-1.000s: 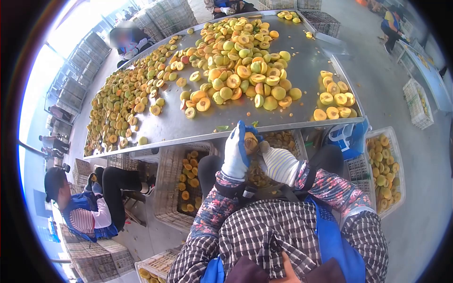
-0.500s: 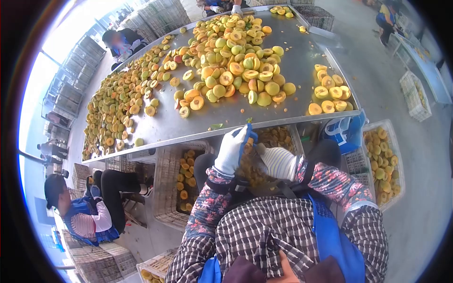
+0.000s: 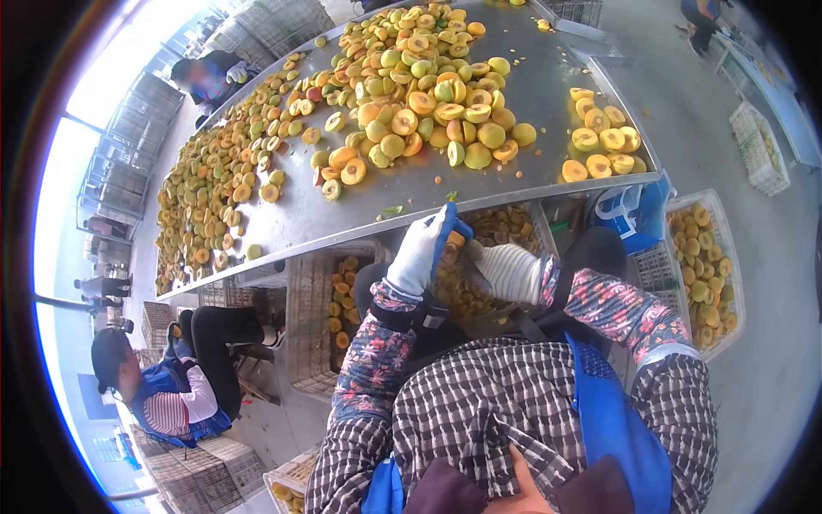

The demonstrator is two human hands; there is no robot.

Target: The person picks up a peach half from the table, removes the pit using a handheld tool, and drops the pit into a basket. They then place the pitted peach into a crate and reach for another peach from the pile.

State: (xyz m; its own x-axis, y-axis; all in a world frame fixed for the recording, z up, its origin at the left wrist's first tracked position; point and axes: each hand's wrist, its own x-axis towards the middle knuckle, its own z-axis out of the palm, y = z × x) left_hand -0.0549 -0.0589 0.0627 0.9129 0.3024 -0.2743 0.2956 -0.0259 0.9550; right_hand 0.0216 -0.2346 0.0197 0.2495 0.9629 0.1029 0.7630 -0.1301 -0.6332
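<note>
Left hand (image 3: 419,253), white-and-blue glove, closed around a peach (image 3: 455,242) just below the worktop (image 3: 360,214) edge. Right hand (image 3: 505,270), striped glove, met the fruit; its grip could not be told. Pit crate (image 3: 479,257) lay directly beneath. Risk: fruit slipping from gloves, falling among pits.

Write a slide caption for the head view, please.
Gloved left hand and right hand work a fruit below the steel table.
</note>
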